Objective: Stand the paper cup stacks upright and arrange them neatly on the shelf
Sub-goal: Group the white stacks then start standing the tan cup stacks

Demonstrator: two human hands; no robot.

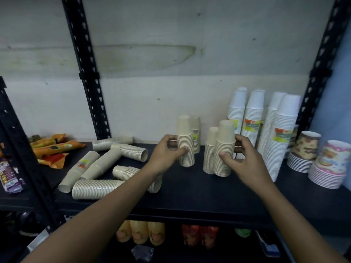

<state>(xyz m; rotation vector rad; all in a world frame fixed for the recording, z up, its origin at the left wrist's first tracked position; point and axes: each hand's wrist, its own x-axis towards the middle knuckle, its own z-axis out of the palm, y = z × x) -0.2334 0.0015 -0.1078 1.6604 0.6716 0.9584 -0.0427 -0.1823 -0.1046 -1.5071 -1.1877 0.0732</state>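
Dark shelf ran beneath both my arms, with a stained pale wall behind it and black slotted uprights rising at the sides; my left hand gripped the left stack of beige cups, thumb across its near side and fingers curled round the back; that stack stood upright, mouths down, its base seemingly on the shelf; just behind it, past my fingertips, a second beige stack stood against the wall. My right hand gripped the right stack the same way, thumb in front and fingers wrapped behind; this one was upright too, touching a shorter beige stack on its left side; the two gripped stacks stood apart, with bare shelf between them.

Left of my left hand, near my forearm, the fallen stacks lay on their sides, crossed over one another; further left were orange packets. Beyond my right hand stood tall white stacks, close together and upright; further right sat brown patterned cups and pink cups. Below my arms, on the lower level, I saw blurred orange bottles and red packs.
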